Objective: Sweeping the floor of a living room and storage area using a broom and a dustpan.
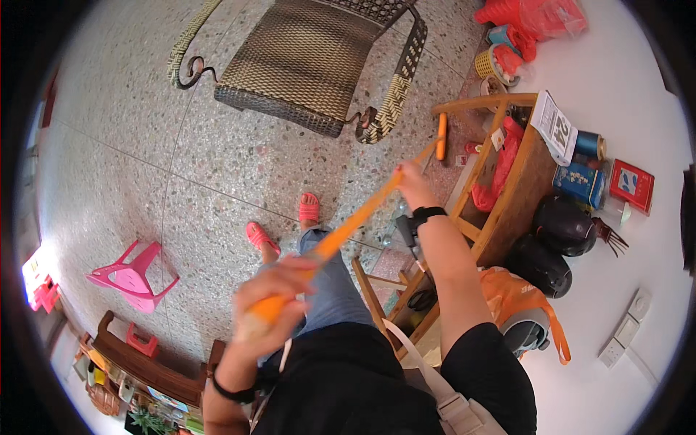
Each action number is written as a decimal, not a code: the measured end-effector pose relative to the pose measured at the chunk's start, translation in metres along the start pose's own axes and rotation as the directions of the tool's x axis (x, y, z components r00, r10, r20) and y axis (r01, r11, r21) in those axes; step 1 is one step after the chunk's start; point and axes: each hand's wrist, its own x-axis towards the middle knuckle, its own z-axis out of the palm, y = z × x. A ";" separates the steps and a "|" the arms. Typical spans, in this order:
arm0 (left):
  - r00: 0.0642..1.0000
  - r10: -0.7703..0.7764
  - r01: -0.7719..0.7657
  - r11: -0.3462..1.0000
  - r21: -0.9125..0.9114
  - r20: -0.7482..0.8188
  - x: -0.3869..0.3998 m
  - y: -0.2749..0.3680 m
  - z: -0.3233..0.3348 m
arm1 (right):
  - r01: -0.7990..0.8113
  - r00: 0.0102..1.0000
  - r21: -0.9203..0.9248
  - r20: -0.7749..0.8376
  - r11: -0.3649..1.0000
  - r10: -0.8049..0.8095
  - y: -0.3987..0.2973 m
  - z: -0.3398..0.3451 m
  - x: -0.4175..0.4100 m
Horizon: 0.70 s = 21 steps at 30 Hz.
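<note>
An orange long-handled floor-cleaning tool [356,220], perhaps a mop, slants across the view from lower left to upper right. My left hand [274,302] is wrapped around the top of its handle, slightly blurred. Farther down the pole, my right hand [412,185] grips it. The tool's narrow orange head [441,136] is by the floor next to the wooden shelf unit [503,196]; whether it touches the floor I cannot tell. Under the pole are my legs in blue jeans [334,293] and my feet in pink slippers [309,207].
A woven rattan armchair [299,65] stands ahead on the speckled floor [136,141]. A pink plastic stool [136,277] is at left, near a dark wooden bench [147,375]. The shelf top holds black helmets [565,225], tins [579,182] and an orange bag [503,293]. A yellow basket [495,64] stands beyond.
</note>
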 end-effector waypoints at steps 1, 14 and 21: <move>0.995 -0.059 0.060 0.998 0.017 -0.086 -0.004 0.021 -0.012 | -0.062 0.998 0.150 -0.005 0.987 0.063 0.017 0.014 -0.006; 0.922 0.102 -0.136 0.989 -0.065 -0.373 -0.041 0.081 -0.068 | -0.162 0.974 0.402 -0.083 0.901 0.212 0.044 0.080 -0.118; 0.989 -0.145 0.144 0.978 -0.152 0.001 0.004 -0.020 0.019 | -0.116 0.933 0.288 -0.296 0.951 0.203 0.025 -0.070 0.003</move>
